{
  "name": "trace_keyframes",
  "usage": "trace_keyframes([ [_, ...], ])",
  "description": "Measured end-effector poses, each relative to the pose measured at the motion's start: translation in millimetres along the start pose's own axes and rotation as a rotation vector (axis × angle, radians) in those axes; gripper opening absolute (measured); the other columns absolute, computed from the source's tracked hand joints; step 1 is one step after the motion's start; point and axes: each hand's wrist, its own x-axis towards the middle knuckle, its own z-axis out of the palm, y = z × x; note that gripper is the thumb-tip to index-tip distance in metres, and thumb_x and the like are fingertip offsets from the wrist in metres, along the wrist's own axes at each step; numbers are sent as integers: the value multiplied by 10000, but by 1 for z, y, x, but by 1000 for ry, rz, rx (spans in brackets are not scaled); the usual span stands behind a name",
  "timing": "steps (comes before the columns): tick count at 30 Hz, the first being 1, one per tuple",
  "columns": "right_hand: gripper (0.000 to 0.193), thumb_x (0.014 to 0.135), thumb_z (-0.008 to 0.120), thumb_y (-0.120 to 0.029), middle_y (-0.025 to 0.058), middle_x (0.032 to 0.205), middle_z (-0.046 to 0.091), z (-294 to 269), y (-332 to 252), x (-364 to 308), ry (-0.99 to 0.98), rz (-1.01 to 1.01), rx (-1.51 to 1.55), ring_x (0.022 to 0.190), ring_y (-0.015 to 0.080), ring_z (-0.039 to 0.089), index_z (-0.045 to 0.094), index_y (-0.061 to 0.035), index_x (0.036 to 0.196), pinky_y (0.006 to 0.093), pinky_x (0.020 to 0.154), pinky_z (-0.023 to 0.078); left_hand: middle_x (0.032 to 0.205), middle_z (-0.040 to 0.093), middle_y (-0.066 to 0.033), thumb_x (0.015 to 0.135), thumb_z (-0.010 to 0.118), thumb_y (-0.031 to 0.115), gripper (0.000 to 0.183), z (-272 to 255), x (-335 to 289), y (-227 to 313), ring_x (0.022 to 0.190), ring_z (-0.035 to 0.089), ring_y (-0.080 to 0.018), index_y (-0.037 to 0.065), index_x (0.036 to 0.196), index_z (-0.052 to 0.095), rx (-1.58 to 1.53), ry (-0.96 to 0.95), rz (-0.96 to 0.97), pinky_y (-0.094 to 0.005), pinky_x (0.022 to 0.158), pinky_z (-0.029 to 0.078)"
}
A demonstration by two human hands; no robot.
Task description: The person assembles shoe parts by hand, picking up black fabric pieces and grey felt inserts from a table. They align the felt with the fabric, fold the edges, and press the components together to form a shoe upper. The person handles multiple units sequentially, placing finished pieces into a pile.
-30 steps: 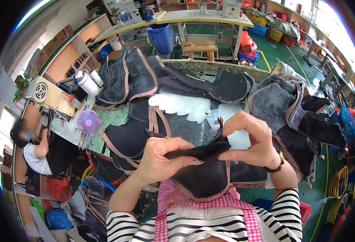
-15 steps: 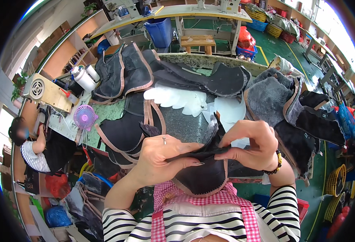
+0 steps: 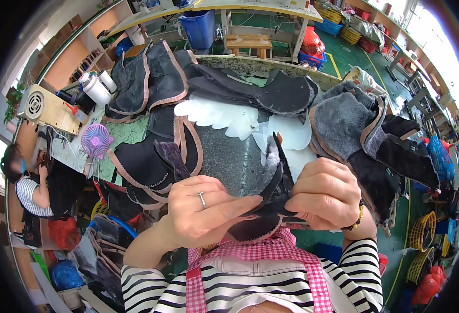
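Observation:
Both my hands grip a black, fur-lined boot upper (image 3: 275, 201) above the table's near edge. Fingers and thumb of my left hand (image 3: 201, 208), ring on one finger, are closed on its left side. My right hand (image 3: 326, 190), a beaded bracelet at the wrist, pinches its right side, fingers curled in. Grey fur shows on the strip standing up between the hands, while a rounded lower part with a tan zigzag-stitched edge hangs in front of my checked apron (image 3: 250, 249). A purple-grey furry flap (image 3: 172, 160) sticks up just beyond my left hand.
White thin shaped sheets (image 3: 216, 117) lie on the dark tabletop. Black uppers with tan edging (image 3: 164, 73) are piled at the back and left, grey furry ones (image 3: 344, 122) at the right. A purple fan (image 3: 97, 141) stands left, near a seated person (image 3: 33, 190).
My right fingers have curled further in over the upper, and its furry strip now stands more upright. The whole view has shifted slightly, so the table appears higher and farther left.

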Motion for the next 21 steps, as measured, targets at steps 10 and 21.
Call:
trace_keyframes([
  [10, 265, 737, 782, -81, 96, 843, 659, 1, 7, 11, -81, 236, 503, 729, 246, 645, 582, -23, 902, 347, 716, 511, 572, 525, 24, 556, 822, 145, 373, -1, -2, -5, 515, 542, -134, 55, 912, 754, -86, -66, 25, -261, 524, 453],
  [21, 742, 568, 890, -136, 149, 1134, 558, 12, 17, 18, -107, 410, 176, 1050, 303, 567, 521, -1, 1198, 381, 922, 457, 704, 671, -65, 602, 861, 109, 394, -6, -3, -8, 602, 647, -200, 22, 948, 696, -92, 2, -291, -283, 587, 508],
])
